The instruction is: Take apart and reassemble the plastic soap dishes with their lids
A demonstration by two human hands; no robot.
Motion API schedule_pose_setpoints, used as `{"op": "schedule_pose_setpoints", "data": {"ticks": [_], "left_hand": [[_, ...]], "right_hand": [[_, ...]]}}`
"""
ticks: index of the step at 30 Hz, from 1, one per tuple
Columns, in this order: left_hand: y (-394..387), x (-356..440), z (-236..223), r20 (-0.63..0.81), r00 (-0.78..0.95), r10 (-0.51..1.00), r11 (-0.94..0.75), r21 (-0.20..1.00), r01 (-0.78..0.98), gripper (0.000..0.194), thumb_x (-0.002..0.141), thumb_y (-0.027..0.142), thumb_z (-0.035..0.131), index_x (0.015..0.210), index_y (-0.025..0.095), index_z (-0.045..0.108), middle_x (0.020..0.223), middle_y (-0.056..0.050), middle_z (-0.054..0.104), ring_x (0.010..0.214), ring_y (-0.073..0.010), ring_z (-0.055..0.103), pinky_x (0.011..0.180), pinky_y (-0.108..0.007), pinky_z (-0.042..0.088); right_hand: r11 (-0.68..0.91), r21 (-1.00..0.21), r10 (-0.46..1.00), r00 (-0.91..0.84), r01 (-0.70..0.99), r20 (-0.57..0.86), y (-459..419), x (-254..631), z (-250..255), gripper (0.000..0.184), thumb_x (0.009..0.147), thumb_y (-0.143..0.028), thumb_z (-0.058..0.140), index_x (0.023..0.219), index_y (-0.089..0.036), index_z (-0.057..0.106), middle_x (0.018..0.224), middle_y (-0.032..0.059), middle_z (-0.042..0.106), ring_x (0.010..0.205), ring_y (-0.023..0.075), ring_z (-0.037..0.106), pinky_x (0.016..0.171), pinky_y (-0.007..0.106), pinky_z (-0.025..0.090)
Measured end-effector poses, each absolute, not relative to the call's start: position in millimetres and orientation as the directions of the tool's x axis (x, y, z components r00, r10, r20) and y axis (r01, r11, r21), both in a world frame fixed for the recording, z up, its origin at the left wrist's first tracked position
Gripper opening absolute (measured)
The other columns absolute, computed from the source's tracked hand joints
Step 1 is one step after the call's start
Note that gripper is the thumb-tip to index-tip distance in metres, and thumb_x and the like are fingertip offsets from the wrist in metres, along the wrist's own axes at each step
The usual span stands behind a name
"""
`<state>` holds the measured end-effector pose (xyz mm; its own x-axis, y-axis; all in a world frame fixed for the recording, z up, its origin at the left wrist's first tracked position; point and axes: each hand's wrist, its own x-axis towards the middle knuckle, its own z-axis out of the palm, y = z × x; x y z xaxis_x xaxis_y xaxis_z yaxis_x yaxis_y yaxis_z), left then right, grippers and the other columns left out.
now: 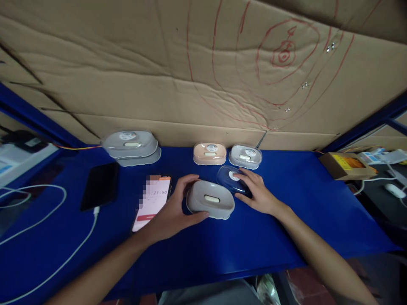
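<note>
One grey box (pixel 211 209) in our L hand (pixel 173 214), thumb in front, fingers behind; clear lid (pixel 229 183) held in our R hand (pixel 259 194), thumb at near edge. If R grip's loose, lid cd skid; phone (pixel 154 203)'s just L of L hand, so wrist cd nudge it.

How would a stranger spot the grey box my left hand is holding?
On the blue table, find the left hand beside the lit phone. That hand holds the grey box. Its top lacks the round white sticker that boxes by the cardboard wall show.
</note>
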<state>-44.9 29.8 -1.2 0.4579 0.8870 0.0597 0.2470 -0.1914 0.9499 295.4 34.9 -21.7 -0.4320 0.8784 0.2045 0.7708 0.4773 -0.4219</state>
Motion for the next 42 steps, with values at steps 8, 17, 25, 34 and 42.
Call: {"op": "schedule_pose_setpoints", "data": {"ticks": [8, 17, 25, 34, 42], "left_hand": [[26.9, -39.4, -0.4, 0.076, 0.446, 0.892, -0.202, 0.949, 0.243, 0.078, 0.087, 0.043, 0.085, 0.147, 0.035, 0.037, 0.151, -0.009, 0.048, 0.143, -0.0328, 0.050, 0.118, -0.049, 0.043], [25.6, -33.3, -11.7, 0.024, 0.545, 0.838, -0.160, 0.966, 0.205, 0.113, 0.076, 0.048, 0.093, 0.163, 0.035, 0.022, 0.170, -0.016, 0.034, 0.155, -0.0391, 0.039, 0.125, -0.056, 0.036], [12.9, -39.4, -6.9, -0.070, 0.603, 0.795, -0.380, 0.718, 0.584, 0.110, 0.079, 0.021, 0.084, 0.169, 0.039, 0.023, 0.147, -0.011, 0.061, 0.142, -0.0413, 0.052, 0.122, -0.068, 0.027], [31.9, -48.9, 19.6, -0.268, 0.468, 0.842, 0.230, 0.964, 0.138, 0.082, 0.072, 0.040, 0.092, 0.146, 0.033, 0.057, 0.133, -0.007, 0.064, 0.109, -0.0297, 0.070, 0.087, -0.039, 0.059], [31.5, -33.7, 16.1, -0.289, 0.222, 0.931, 0.351, 0.875, -0.333, 0.073, 0.063, 0.024, 0.100, 0.129, 0.027, 0.069, 0.112, -0.001, 0.078, 0.101, -0.0223, 0.071, 0.080, -0.028, 0.058]], "right_hand": [[0.633, -0.423, 0.759, -0.628, 0.649, 0.172, 15.3, 267.2, -3.9, 0.089, 0.090, -0.065, 0.075, 0.163, -0.031, 0.038, 0.175, 0.0156, 0.028, 0.163, 0.0392, 0.025, 0.128, 0.066, 0.027], [0.698, -0.509, 0.694, -0.650, 0.504, 0.309, 8.2, 248.3, -8.6, 0.046, 0.104, -0.044, 0.063, 0.145, -0.025, 0.055, 0.148, 0.0153, 0.060, 0.146, 0.0319, 0.052, 0.117, 0.052, 0.045], [0.608, -0.273, 0.761, -0.449, 0.745, 0.469, 21.2, 284.6, 2.3, 0.046, 0.100, -0.040, 0.068, 0.143, -0.027, 0.057, 0.139, 0.0151, 0.062, 0.139, 0.0381, 0.055, 0.114, 0.061, 0.042], [0.390, -0.815, 0.919, -0.232, 0.428, 0.318, 15.2, 289.1, 2.7, 0.051, 0.113, -0.052, 0.027, 0.145, -0.029, 0.060, 0.140, 0.0101, 0.069, 0.132, 0.0329, 0.065, 0.110, 0.051, 0.054], [0.753, -0.309, 0.629, -0.499, 0.580, 0.595, -8.0, 256.6, 3.7, 0.058, 0.099, -0.032, 0.069, 0.153, -0.022, 0.052, 0.144, 0.0172, 0.059, 0.145, 0.0360, 0.051, 0.125, 0.061, 0.040]]}}
